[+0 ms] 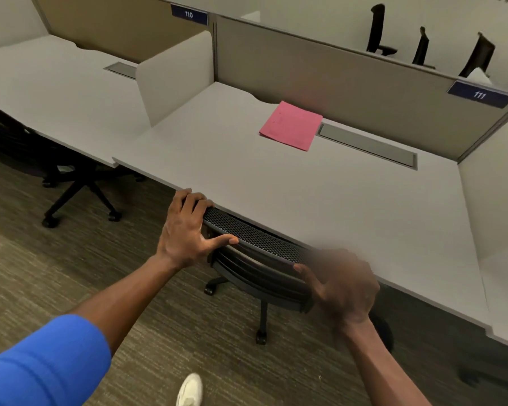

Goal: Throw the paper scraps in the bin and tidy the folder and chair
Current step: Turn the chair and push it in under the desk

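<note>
The table (320, 200) fills most of the view, its top bare but for the pink folder (291, 126), which lies flat and closed near the back partition, just beside the grey cable hatch (367, 145). The chair (255, 244) is tucked in under the table's front edge, its mesh backrest close against that edge. The left hand (188, 230) grips the backrest's left end, fingers curled over the top and thumb along the near side. The right hand (343, 288) is blurred at the right end; its fingers look spread and loose, near or just touching the frame, and I cannot tell whether they grasp it. No paper scraps or bin show here. By my judgement the chair step is in hand and nearly done, with the folder already tidy; the next move likely calls only for a last squaring push, then letting go. On the partitions, blue plates read "110" (189, 14) and "111" (480, 95).
</note>
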